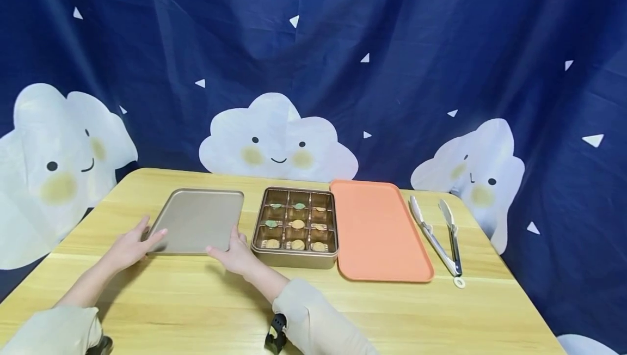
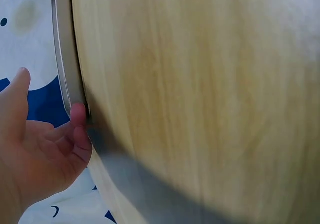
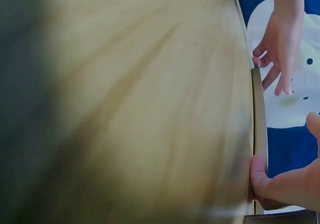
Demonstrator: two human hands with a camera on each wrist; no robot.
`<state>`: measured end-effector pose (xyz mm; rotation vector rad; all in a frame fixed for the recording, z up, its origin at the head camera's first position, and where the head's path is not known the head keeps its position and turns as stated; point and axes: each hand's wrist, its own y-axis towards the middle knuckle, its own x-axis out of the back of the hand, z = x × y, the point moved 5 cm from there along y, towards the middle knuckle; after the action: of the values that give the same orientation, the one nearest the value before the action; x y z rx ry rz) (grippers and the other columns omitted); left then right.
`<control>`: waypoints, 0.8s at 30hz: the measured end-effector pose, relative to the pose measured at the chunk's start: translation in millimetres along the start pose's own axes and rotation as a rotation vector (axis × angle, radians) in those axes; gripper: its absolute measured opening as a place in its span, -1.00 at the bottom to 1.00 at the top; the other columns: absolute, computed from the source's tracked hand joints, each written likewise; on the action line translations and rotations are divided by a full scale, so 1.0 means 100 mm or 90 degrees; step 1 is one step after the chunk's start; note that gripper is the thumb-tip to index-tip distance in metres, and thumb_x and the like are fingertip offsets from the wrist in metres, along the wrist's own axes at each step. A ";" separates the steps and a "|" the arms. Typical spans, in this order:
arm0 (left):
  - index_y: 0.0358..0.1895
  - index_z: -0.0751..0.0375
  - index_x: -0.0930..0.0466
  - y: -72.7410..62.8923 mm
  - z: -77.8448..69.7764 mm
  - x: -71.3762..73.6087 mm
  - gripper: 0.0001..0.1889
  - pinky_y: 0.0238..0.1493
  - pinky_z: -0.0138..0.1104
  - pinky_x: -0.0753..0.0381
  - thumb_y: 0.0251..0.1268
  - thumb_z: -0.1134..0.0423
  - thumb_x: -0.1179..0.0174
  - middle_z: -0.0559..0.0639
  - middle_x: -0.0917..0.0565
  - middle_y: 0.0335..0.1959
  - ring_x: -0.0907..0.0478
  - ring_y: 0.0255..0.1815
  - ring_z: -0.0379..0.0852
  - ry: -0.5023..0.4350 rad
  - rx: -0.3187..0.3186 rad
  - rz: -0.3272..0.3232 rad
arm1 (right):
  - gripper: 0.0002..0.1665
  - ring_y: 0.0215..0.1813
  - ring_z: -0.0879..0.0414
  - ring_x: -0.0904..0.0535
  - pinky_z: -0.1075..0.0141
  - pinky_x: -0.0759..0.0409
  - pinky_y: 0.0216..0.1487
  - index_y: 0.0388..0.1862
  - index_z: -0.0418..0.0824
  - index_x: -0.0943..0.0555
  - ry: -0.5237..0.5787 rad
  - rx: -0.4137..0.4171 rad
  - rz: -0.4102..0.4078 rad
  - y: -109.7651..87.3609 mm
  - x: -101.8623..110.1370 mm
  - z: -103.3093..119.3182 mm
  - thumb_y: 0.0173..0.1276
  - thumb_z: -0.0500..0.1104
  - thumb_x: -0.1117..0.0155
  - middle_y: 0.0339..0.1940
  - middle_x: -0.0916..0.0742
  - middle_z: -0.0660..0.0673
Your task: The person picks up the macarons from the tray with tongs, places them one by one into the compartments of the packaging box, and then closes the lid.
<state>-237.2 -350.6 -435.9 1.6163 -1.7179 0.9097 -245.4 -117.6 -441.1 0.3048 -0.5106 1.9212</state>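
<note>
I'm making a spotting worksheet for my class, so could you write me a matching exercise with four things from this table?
1. Flat panel
2. Divided box
3. Tray
4. Tongs

A. Coral orange all over
B. Spread open, furthest right on the table
C. Between the left hand and the right hand
D. Has round pieces in its compartments

Pairs: 1-C, 2-D, 3-A, 4-B

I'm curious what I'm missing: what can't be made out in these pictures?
Anything under the flat lid, head view: the lid covers it.
The small pieces in the divided tin, head view: too small to identify.
Left hand, left wrist view: partly cut off by the left edge.
Right hand, right wrist view: partly cut off by the right edge.
Dark patch, right wrist view: blurred.
</note>
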 end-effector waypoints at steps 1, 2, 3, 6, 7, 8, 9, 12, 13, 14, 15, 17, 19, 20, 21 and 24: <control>0.30 0.69 0.32 0.00 0.01 0.00 -0.12 -0.01 0.22 -0.30 0.39 -0.11 0.22 0.69 -0.10 0.17 -0.60 -0.54 -0.05 -0.006 0.002 0.005 | 0.03 0.31 -0.18 -0.25 0.03 -0.28 0.29 0.46 -0.25 0.07 0.004 0.001 0.002 0.00 0.00 0.00 0.20 0.10 -0.23 0.39 -0.18 -0.30; 0.30 0.69 0.33 0.00 0.02 -0.01 -0.11 -0.01 0.22 -0.30 0.39 -0.12 0.21 0.69 -0.08 0.18 -0.61 -0.52 -0.04 -0.012 0.005 0.009 | 0.03 0.34 -0.18 -0.21 0.02 -0.24 0.31 0.45 -0.26 0.07 0.007 0.002 0.003 0.00 0.00 0.01 0.21 0.09 -0.23 0.40 -0.18 -0.30; 0.30 0.68 0.34 0.00 0.02 -0.01 -0.11 -0.02 0.20 -0.32 0.38 -0.12 0.21 0.69 -0.07 0.18 -0.61 -0.51 -0.03 -0.019 0.009 0.012 | 0.02 0.36 -0.18 -0.18 0.01 -0.21 0.33 0.45 -0.26 0.07 0.013 0.003 0.002 -0.01 0.00 0.01 0.21 0.09 -0.23 0.40 -0.17 -0.30; 0.30 0.67 0.36 0.00 0.03 -0.01 -0.10 -0.10 0.03 -0.46 0.38 -0.11 0.18 0.69 -0.06 0.19 -0.60 -0.48 -0.05 -0.038 0.014 0.020 | 0.02 0.38 -0.18 -0.14 0.00 -0.15 0.36 0.45 -0.28 0.06 0.036 0.002 -0.004 -0.02 0.02 0.02 0.21 0.07 -0.23 0.40 -0.17 -0.31; 0.30 0.67 0.36 -0.01 0.02 -0.01 -0.10 -0.15 -0.06 -0.50 0.37 -0.10 0.16 0.69 -0.05 0.20 -0.59 -0.48 -0.06 -0.048 0.017 0.023 | 0.01 0.38 -0.19 -0.13 -0.01 -0.13 0.36 0.45 -0.30 0.07 0.047 0.001 -0.006 -0.03 0.02 0.02 0.21 0.05 -0.23 0.40 -0.17 -0.32; 0.30 0.67 0.36 -0.01 0.02 -0.01 -0.09 -0.22 -0.15 -0.52 0.37 -0.10 0.15 0.69 -0.05 0.20 -0.58 -0.47 -0.07 -0.056 0.019 0.025 | 0.01 0.38 -0.19 -0.12 -0.02 -0.12 0.36 0.44 -0.30 0.06 0.058 -0.002 -0.009 -0.04 0.02 0.02 0.21 0.04 -0.23 0.40 -0.17 -0.32; 0.31 0.66 0.37 -0.02 0.02 -0.01 -0.09 -0.29 -0.23 -0.52 0.37 -0.10 0.14 0.69 -0.05 0.20 -0.57 -0.47 -0.09 -0.066 0.022 0.027 | 0.00 0.38 -0.19 -0.13 -0.03 -0.12 0.36 0.44 -0.30 0.05 0.071 -0.003 -0.013 -0.04 0.03 0.02 0.21 0.03 -0.23 0.39 -0.18 -0.32; 0.32 0.64 0.36 -0.04 0.02 -0.01 -0.08 -0.42 -0.39 -0.47 0.35 -0.09 0.09 0.68 -0.04 0.22 -0.53 -0.47 -0.11 -0.085 0.031 0.028 | -0.01 0.37 -0.23 -0.11 -0.07 -0.11 0.35 0.43 -0.33 0.04 0.103 -0.014 -0.018 -0.05 0.04 0.00 0.21 0.01 -0.23 0.38 -0.16 -0.36; 0.31 0.64 0.36 -0.05 0.02 -0.01 -0.08 -0.43 -0.40 -0.45 0.35 -0.08 0.09 0.69 -0.04 0.21 -0.51 -0.47 -0.12 -0.090 0.031 0.029 | -0.02 0.38 -0.25 -0.09 -0.09 -0.11 0.34 0.43 -0.34 0.04 0.110 -0.021 -0.018 -0.06 0.04 -0.01 0.22 0.01 -0.23 0.38 -0.14 -0.37; 0.32 0.64 0.35 -0.05 0.02 -0.01 -0.08 -0.45 -0.42 -0.44 0.35 -0.08 0.08 0.68 -0.04 0.22 -0.49 -0.49 -0.13 -0.093 0.032 0.029 | -0.02 0.37 -0.27 -0.08 -0.11 -0.12 0.33 0.43 -0.34 0.04 0.115 -0.029 -0.014 -0.06 0.04 -0.02 0.22 0.01 -0.22 0.38 -0.13 -0.39; 0.32 0.64 0.35 -0.06 0.02 -0.02 -0.08 -0.47 -0.43 -0.44 0.34 -0.08 0.08 0.68 -0.04 0.22 -0.47 -0.51 -0.15 -0.099 0.033 0.030 | -0.02 0.38 -0.28 -0.06 -0.13 -0.12 0.32 0.43 -0.35 0.03 0.115 -0.037 -0.011 -0.06 0.04 -0.03 0.22 0.02 -0.22 0.39 -0.11 -0.40; 0.31 0.65 0.35 -0.06 0.02 -0.04 -0.09 -0.53 -0.42 -0.41 0.35 -0.06 0.07 0.67 -0.06 0.21 -0.40 -0.57 -0.18 -0.121 0.027 0.042 | 0.01 0.39 -0.30 -0.01 -0.14 -0.10 0.33 0.43 -0.36 0.05 0.111 -0.056 0.001 -0.05 0.02 -0.05 0.21 0.03 -0.24 0.41 -0.06 -0.42; 0.30 0.68 0.35 -0.06 0.02 -0.06 -0.08 -0.44 -0.34 -0.48 0.35 -0.05 0.06 0.67 -0.12 0.17 -0.42 -0.53 -0.11 -0.136 0.022 0.058 | 0.05 0.40 -0.30 0.01 -0.13 -0.08 0.34 0.43 -0.35 0.07 0.099 -0.068 0.012 -0.05 0.00 -0.07 0.18 0.01 -0.29 0.42 -0.05 -0.41; 0.30 0.68 0.34 -0.06 0.02 -0.08 -0.08 -0.33 -0.27 -0.52 0.34 -0.05 0.06 0.67 -0.11 0.18 -0.46 -0.43 -0.03 -0.142 0.022 0.065 | 0.08 0.37 -0.29 -0.11 -0.10 -0.10 0.34 0.43 -0.36 0.09 0.097 -0.067 0.017 -0.04 -0.01 -0.07 0.16 -0.02 -0.32 0.41 -0.07 -0.41; 0.30 0.69 0.35 -0.06 0.03 -0.09 -0.08 -0.17 -0.16 -0.53 0.34 -0.05 0.05 0.68 -0.09 0.19 -0.48 -0.27 0.10 -0.151 0.021 0.076 | 0.10 0.36 -0.27 -0.14 -0.07 -0.12 0.35 0.43 -0.37 0.11 0.095 -0.065 0.020 -0.04 -0.01 -0.07 0.13 -0.05 -0.35 0.41 -0.10 -0.41; 0.30 0.68 0.37 -0.06 0.05 -0.11 -0.05 0.19 0.20 -0.15 0.31 -0.05 0.01 0.71 0.04 0.23 -0.09 0.24 0.44 -0.155 0.025 0.097 | 0.17 0.33 -0.21 -0.24 0.02 -0.16 0.35 0.43 -0.38 0.17 0.089 -0.059 0.030 -0.03 -0.02 -0.06 0.08 -0.15 -0.40 0.38 -0.21 -0.38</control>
<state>-230.2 -348.5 -447.6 1.6984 -2.0242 0.8497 -241.5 -115.6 -447.0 0.0975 -0.5161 1.9416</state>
